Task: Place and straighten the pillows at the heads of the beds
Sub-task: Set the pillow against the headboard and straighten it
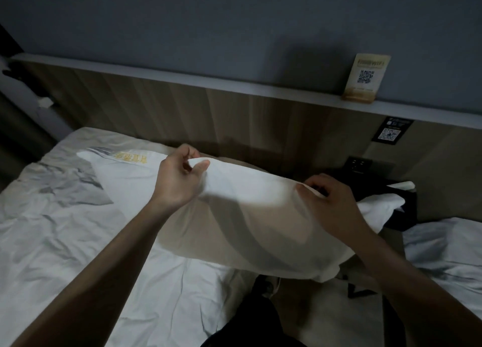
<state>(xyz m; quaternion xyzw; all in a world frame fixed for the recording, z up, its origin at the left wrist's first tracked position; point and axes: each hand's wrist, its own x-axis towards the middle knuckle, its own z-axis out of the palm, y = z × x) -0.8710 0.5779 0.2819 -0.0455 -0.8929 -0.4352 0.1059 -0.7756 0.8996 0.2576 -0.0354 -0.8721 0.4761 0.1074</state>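
A white pillow (250,229) hangs in the air over the right edge of the left bed (65,229), near its head. My left hand (180,179) pinches the pillow's upper left corner. My right hand (331,203) grips the cloth of its upper right corner. Behind it, a second white pillow (125,169) with yellow embroidered lettering lies flat at the head of the left bed. The held pillow's far right end droops over a dark nightstand (401,211). A second bed (448,255) shows at the right edge.
A wooden headboard panel (208,117) with a white ledge runs behind both beds. A QR-code card (365,78) stands on the ledge and a black QR sticker (391,133) sits below it. A wall socket (358,163) is above the nightstand. My legs fill the gap between the beds.
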